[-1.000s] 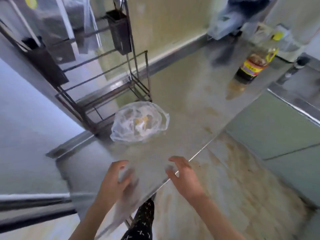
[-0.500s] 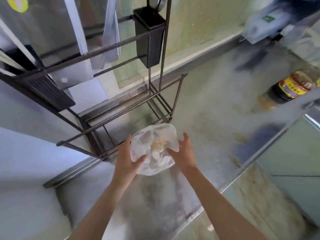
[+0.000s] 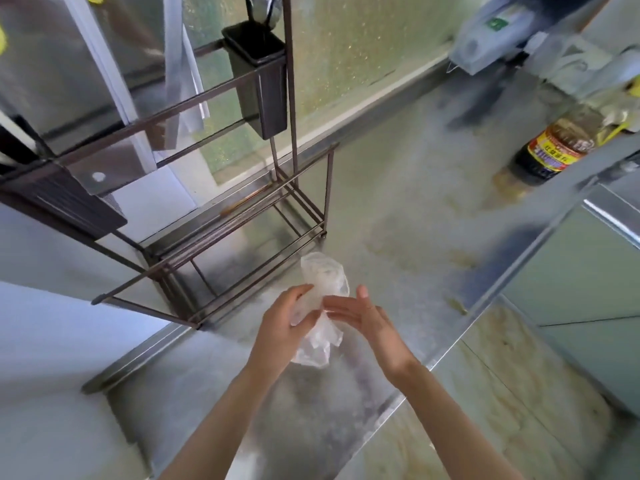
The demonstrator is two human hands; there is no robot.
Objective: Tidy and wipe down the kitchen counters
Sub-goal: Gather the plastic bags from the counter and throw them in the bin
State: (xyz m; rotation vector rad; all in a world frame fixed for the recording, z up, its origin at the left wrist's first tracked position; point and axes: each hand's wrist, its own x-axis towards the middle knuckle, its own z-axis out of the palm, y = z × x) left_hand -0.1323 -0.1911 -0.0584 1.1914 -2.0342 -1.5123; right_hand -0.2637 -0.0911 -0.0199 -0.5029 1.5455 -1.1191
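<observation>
Counter (image 3: 398, 188) of stained steel, with both hands working a crumpled plastic bag above it.

I see the metal counter running from the wall to its front edge, smeared with brownish marks. At its back left stands a dark wire rack (image 3: 242, 216) with a black cup (image 3: 258, 81) hung on its post. A dark sauce bottle (image 3: 550, 150) sits far right, well apart from the rack. My left hand (image 3: 282, 327) is closed round the middle of the clear plastic bag (image 3: 320, 306), held just off the counter in front of the rack; my right hand (image 3: 367, 322) lies flat and open-fingered against the bag's other side.
</observation>
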